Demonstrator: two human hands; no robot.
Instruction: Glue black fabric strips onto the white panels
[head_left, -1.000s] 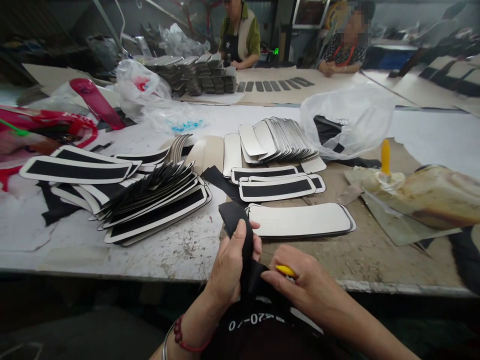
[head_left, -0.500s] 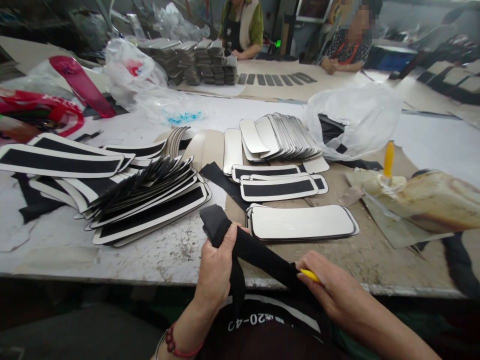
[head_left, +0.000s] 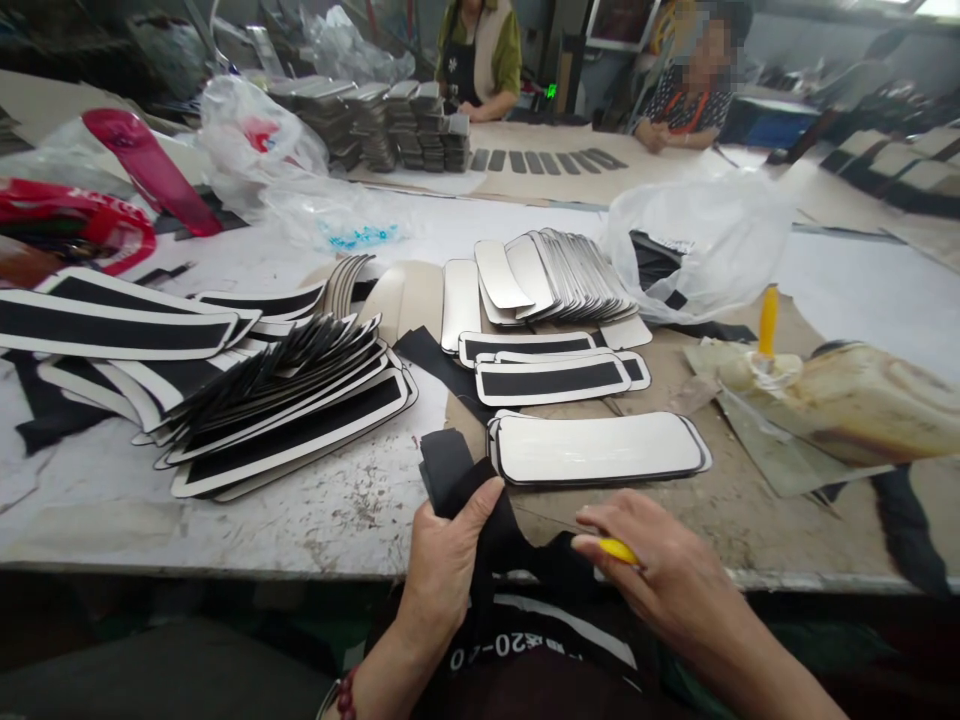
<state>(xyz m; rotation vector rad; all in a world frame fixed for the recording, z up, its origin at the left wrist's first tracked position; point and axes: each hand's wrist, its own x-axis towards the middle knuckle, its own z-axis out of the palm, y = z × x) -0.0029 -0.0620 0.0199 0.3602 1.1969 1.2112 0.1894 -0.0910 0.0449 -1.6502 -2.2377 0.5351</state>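
Observation:
My left hand (head_left: 450, 550) is closed around folded black fabric strips (head_left: 448, 465), thumb on top, at the table's front edge. From it a length of black strip sags toward my right hand (head_left: 645, 550). That hand's fingers are curled around a small yellow-handled tool (head_left: 617, 550); the tool's other end is hidden, and whether the fingers also grip the strip I cannot tell. Just beyond my hands lies a stack of white curved panels (head_left: 600, 446). Behind it are white panels with black centre strips (head_left: 553, 380).
On the left spreads a large pile of black-and-white panels (head_left: 300, 435). Fanned white panels (head_left: 577, 275) lie farther back beside a clear plastic bag (head_left: 720, 235). At right, a yellow brush handle (head_left: 768, 320) stands in a glue-stained container (head_left: 862, 395). Two people sit across the table.
The strip was taut between my hands and now hangs slack. My left hand has shifted slightly right and down, and my right hand's fingers have loosened a little. The view has moved slightly.

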